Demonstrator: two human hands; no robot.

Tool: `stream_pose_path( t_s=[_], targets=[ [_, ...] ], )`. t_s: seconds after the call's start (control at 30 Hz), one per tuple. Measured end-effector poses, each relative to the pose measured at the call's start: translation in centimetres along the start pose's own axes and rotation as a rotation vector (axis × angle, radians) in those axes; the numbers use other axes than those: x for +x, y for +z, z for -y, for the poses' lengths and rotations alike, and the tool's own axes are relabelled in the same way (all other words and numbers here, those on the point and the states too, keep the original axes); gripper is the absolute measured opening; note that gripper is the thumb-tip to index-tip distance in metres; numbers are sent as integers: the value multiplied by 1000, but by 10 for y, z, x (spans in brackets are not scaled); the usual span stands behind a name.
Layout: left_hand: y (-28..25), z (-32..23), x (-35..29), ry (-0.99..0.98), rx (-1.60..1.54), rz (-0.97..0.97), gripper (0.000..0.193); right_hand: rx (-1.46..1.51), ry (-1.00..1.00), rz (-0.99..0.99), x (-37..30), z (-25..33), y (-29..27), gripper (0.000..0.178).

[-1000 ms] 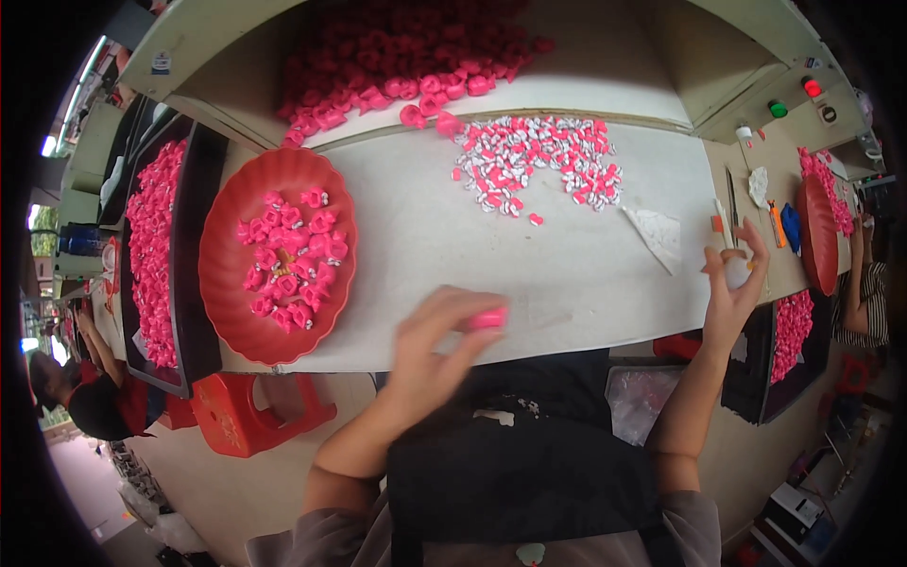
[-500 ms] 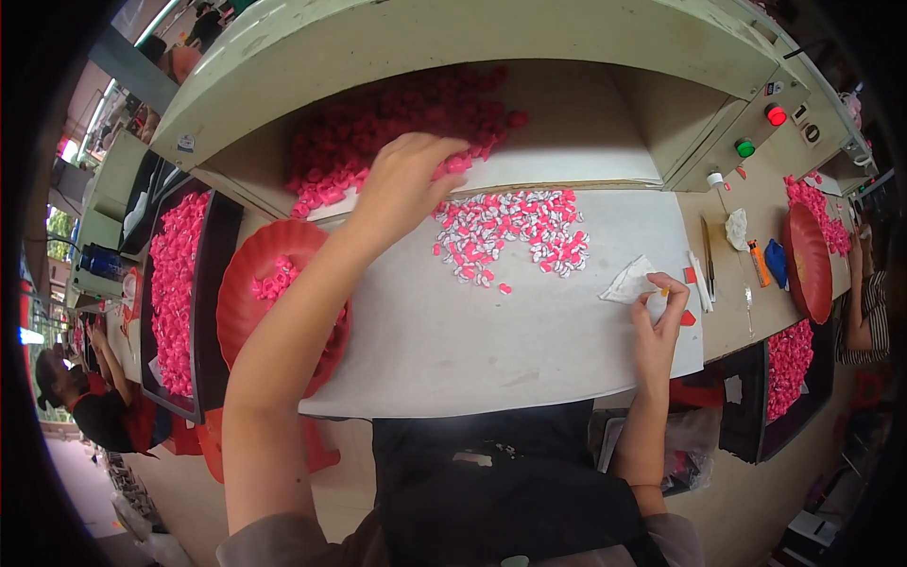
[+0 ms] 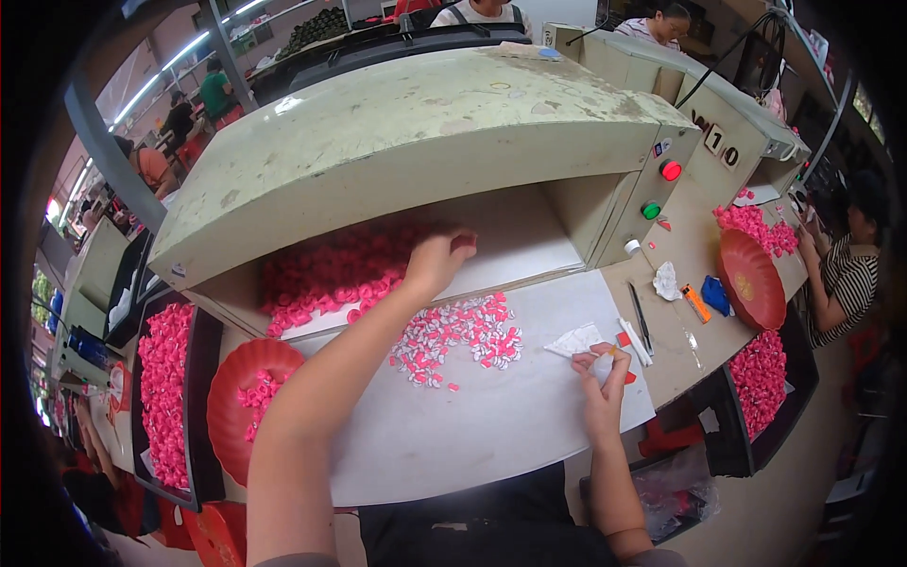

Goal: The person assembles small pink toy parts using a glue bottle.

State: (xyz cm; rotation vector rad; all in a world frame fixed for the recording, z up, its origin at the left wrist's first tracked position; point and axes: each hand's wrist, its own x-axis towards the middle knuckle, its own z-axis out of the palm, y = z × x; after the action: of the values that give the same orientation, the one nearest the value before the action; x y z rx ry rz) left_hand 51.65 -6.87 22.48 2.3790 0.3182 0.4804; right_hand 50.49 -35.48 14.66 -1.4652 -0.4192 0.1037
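Observation:
My left hand [image 3: 439, 265] reaches inside the low opening of a pale green metal cabinet [image 3: 397, 156], beside a heap of small pink pieces [image 3: 331, 279]. Its fingertips are drawn together; whatever is between them is too small to make out. Over the right part of a white work sheet [image 3: 453, 430], my right hand [image 3: 602, 397] is closed around a small whitish bottle [image 3: 605, 367] with a yellowish tip, partly hidden by the fingers. A folded white tissue [image 3: 573, 340] lies beside that hand. Many small pink-and-white flat pieces [image 3: 493, 340] are spread across the sheet below the opening.
A red fluted bowl [image 3: 225, 402] with pink pieces stands at left, beside a black tray [image 3: 203, 406] filled with more. To the right lie tweezers [image 3: 641, 319], an orange tool [image 3: 696, 303], crumpled tissue [image 3: 666, 282] and another red bowl [image 3: 753, 274]. A co-worker [image 3: 846, 269] sits far right.
My view has tilted up, showing more of the cabinet top. The left hand has moved deeper into the opening and to the right of the pink heap. The right hand still holds the bottle.

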Motion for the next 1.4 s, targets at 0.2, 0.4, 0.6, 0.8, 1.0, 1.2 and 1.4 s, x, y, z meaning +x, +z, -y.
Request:
stream_pose_path(
  t_s=[0.2, 0.4, 0.6, 0.8, 1.0, 1.2, 1.4],
  targets=[
    [-61, -34, -139, -432, -865, 268, 26, 106, -12, 72, -10, 21, 19, 32],
    [-25, -26, -237, -548, -1319, 112, 28, 564, 193, 498, -60, 57, 79, 38],
    [3, -36, -255, -584, -1619, -110, 27, 497, 350, 608, -84, 50, 93, 41],
    [-2, -26, -262, -451, -1427, -86, 33, 291, 88, 466, -76, 71, 76, 47],
    [-19, -37, -261, -509, -1423, -83, 29, 464, 25, 221, -66, 73, 69, 37],
    [-9, -31, -269, -424, -1255, -65, 26, 439, -142, 170, -66, 73, 81, 38],
    [-5, -32, -272, -309, -1051, -142, 27, 108, -458, 384, -82, 77, 76, 45]
  ],
)
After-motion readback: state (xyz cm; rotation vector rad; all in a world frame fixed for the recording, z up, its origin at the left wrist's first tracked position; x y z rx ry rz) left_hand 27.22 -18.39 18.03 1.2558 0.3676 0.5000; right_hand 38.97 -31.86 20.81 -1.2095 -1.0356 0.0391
